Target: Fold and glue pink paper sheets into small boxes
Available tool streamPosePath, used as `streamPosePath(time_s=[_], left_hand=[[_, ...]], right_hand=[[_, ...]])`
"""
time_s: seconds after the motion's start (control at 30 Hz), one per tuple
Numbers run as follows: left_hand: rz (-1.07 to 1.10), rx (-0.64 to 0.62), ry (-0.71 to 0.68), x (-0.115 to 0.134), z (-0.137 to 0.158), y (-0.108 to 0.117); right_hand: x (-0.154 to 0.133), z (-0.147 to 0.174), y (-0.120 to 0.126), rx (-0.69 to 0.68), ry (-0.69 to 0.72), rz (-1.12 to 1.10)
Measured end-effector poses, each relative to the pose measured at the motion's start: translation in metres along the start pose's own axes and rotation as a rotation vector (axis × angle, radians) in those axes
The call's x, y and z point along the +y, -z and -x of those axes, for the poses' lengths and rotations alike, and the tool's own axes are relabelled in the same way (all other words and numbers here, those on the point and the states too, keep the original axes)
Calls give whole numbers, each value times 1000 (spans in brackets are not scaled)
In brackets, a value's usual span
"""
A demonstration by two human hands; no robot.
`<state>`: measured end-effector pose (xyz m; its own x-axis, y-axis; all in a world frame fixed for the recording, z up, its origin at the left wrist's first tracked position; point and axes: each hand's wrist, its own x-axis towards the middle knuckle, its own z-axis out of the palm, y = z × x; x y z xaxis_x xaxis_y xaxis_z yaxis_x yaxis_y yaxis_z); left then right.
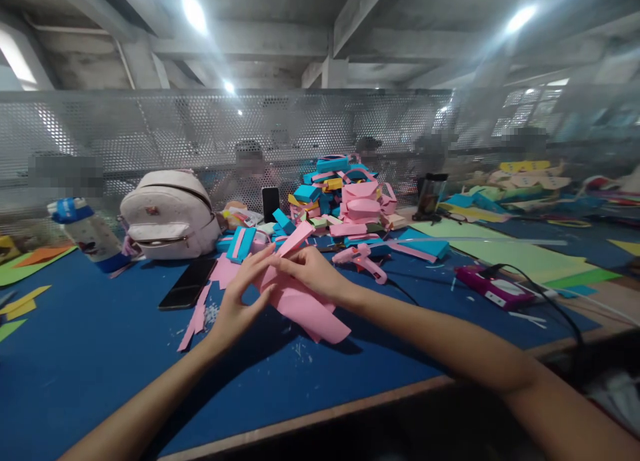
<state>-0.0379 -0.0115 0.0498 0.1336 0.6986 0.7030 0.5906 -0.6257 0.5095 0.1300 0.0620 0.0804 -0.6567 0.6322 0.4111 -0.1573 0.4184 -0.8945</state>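
Note:
Between my two hands is a pink foam sheet (310, 311), curved and hanging down toward the table. My left hand (245, 294) presses its fingers against the sheet's left side, thumb and forefingers touching it. My right hand (315, 274) pinches the top of the sheet, its fingertips close to those of the left. A pink strip (296, 239) sticks up past the fingers; whether it is joined to the sheet I cannot tell. Just right of my right hand lies a pink hot glue gun (361, 261). Pink offcuts (197, 317) lie beside my left wrist.
A pile of pink, blue and yellow foam pieces (345, 197) stands behind my hands. Left are a black phone (187, 284), a white backpack (167, 214) and a bottle (90, 234). Right are a purple power box (493, 287) with a cord and green sheets (500, 247). A perforated screen (190, 127) rises behind.

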Motion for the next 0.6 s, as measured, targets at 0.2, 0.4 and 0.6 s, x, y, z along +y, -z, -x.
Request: streamPosePath(time_s=[0.2, 0.4, 0.6], left_hand=[[179, 47, -5, -1, 1, -2], [134, 55, -11, -1, 0, 0], [88, 95, -60, 2, -2, 2]], right_hand=[[-11, 1, 0, 37, 107, 3], [-16, 4, 3, -10, 166, -60], [-9, 1, 4, -61, 106, -107]])
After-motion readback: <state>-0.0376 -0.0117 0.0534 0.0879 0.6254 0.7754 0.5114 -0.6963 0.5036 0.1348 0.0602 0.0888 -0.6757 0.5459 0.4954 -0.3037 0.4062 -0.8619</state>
